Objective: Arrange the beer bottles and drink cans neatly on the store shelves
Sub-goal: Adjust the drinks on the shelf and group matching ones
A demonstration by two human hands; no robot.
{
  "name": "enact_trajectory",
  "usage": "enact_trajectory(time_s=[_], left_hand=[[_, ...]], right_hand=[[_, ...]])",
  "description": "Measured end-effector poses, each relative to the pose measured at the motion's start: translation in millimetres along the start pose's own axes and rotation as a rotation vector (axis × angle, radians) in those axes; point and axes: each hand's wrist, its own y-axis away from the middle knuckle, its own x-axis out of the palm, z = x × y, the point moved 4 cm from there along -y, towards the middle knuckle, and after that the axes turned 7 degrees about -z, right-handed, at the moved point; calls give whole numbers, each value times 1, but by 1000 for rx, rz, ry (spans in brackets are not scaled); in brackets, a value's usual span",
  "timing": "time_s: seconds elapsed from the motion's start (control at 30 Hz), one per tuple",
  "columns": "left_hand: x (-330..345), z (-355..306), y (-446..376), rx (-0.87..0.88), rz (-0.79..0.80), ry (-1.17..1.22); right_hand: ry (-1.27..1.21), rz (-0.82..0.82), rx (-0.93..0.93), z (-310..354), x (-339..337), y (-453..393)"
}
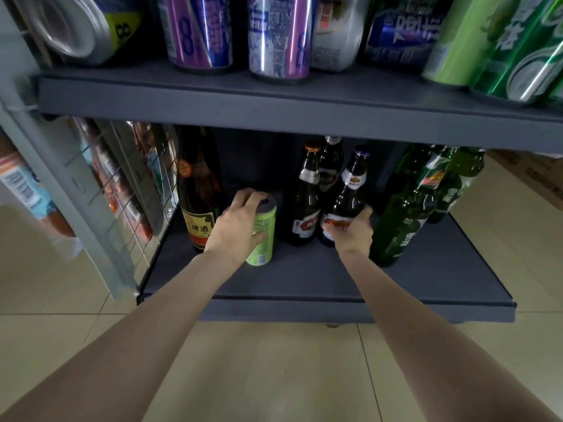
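Left hand (240, 226) wraps the green can (262, 236), upright on the lower shelf (304, 287) beside the tall dark bottle (199, 193). Right hand (355, 231) grips a brown bottle (344, 205) low on its label, I judge for steadiness while straightening the row against its neighbour (304, 202).

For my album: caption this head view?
Left hand grips a green can, right hand a brown beer bottle.
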Motion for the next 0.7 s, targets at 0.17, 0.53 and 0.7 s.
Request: enact_trajectory(time_s=[0.17,0.53,0.7], left_hand=[[2,1,0,-10,-4,20],[4,11,-1,24,-11,78],[6,15,-2,52,-10,87]], right_hand=[[-53,-13,46,2,16,-24],[-257,212,-90,-12,42,46],[-128,162,-133,-1,52,30]])
